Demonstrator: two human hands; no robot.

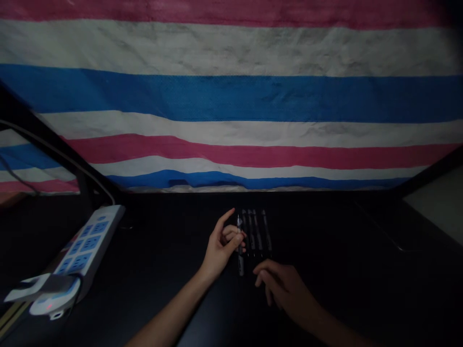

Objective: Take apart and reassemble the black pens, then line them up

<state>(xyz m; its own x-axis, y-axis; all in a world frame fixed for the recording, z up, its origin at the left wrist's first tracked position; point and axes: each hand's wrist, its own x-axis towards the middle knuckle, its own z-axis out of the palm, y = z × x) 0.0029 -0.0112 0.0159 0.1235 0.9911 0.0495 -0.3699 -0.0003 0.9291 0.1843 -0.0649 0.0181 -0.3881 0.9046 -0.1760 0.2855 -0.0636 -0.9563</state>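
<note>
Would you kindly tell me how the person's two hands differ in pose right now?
The left hand pinches a pen with its index finger raised; the right hand holds nothing. The left hand is beside the pen row; the right hand lies flat, nearer the person. Both are over the dark table.

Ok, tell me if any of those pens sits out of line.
One does: the pen pinched in the left hand lies lower than the row of pens beside it. The right hand rests just below the row.
</note>
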